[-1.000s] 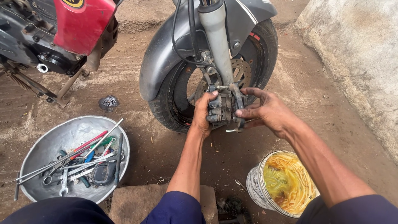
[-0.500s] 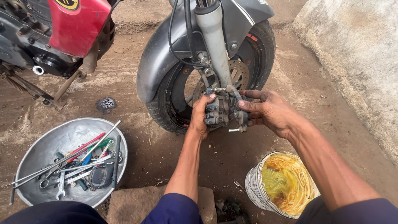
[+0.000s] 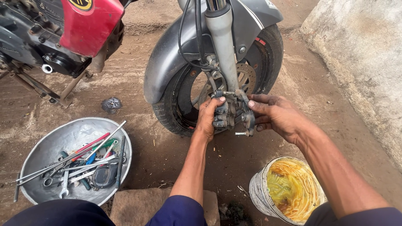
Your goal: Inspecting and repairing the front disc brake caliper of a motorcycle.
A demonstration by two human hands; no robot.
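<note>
While I look down, my left hand point(image 3: 209, 115) and right hand point(image 3: 278, 115) both have their fingers clamped on the dirty grey metal brake part point(image 3: 234, 113) beside the black front wheel point(image 3: 180, 104). Nearby on the dirt floor sit a round silver bowl of tools point(image 3: 50, 138) and a greasy white bucket point(image 3: 259, 192).

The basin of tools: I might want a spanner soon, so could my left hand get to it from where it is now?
Probably yes. The left hand grips the brake caliper and would have to let go first, but only bare ground lies between it and the basin of tools at lower left.
</note>
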